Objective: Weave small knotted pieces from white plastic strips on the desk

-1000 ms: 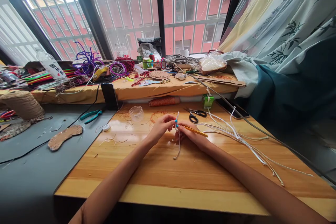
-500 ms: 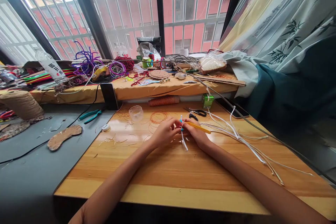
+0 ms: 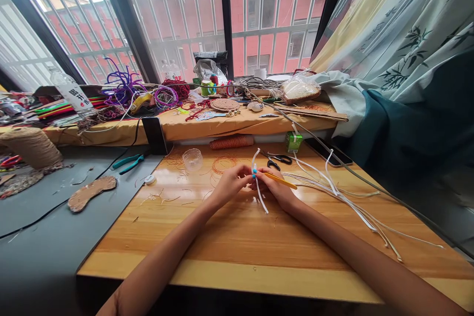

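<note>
Both hands meet above the middle of the wooden table. My left hand (image 3: 232,185) is closed, its fingertips pinching a thin white cord (image 3: 262,200). One end of the cord curls up past the fingers and the other hangs toward me. My right hand (image 3: 277,191) pinches the same cord from the other side. A flat yellow tool (image 3: 283,180) also lies in the right hand, its handle pointing right; its working end is hidden by the fingers. Black scissors (image 3: 274,164) rest just beyond the right hand.
Several loose white cords (image 3: 344,197) spread over the table's right side. Behind the hands are a clear plastic cup (image 3: 192,159), an orange wire coil (image 3: 224,164), an orange thread spool (image 3: 231,142) and a green carton (image 3: 294,142). Teal pliers (image 3: 128,163) lie left.
A white cord end now sticks up higher above the fingers, curving toward the back. The lower end has swung slightly right. Both hands stay nearly in place.
</note>
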Motion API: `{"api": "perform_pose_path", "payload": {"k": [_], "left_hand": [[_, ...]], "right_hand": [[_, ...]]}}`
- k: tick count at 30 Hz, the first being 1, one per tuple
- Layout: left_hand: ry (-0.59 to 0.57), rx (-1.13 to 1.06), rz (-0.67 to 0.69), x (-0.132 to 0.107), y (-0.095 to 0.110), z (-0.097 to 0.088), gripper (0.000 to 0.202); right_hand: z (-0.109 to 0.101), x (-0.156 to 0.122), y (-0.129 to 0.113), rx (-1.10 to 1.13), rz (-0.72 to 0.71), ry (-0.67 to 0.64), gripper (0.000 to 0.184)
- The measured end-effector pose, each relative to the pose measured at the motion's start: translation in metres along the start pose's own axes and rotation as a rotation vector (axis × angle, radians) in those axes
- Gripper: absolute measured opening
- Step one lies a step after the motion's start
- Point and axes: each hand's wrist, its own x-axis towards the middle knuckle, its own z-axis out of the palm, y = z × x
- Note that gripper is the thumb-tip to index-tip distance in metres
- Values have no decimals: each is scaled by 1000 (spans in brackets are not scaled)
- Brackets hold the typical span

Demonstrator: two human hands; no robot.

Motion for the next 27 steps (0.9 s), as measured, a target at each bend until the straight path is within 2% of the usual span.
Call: {"api": "perform_pose_path", "payload": {"k": [3, 5, 9, 13, 16, 20, 23, 27], "left_hand": [[-62, -194, -122, 2, -1, 0, 17], [-77, -217, -146, 2, -1, 0, 20], [-99, -117, -115, 2, 2, -1, 23], [-122, -59, -46, 0, 3, -1, 18], [-63, -98, -55, 1, 1, -1, 19], [36, -256, -108, 4, -4, -3, 22], [54, -348, -118, 6, -8, -4, 21], [91, -368, -143, 6, -8, -2, 22]], "right_hand": [[-1, 1, 2, -87, -34, -15, 17], [-2, 1, 4, -160, -71, -39, 18], [-4, 0, 7, -229, -114, -41, 24], [-4, 0, 6, -271, -136, -44, 25], [-3, 0, 5, -281, -153, -71, 24], [-2, 2, 7, -319, -187, -121, 24], [-4, 4, 10, -313, -202, -181, 23], [-5, 6, 14, -267, -205, -224, 22]]}}
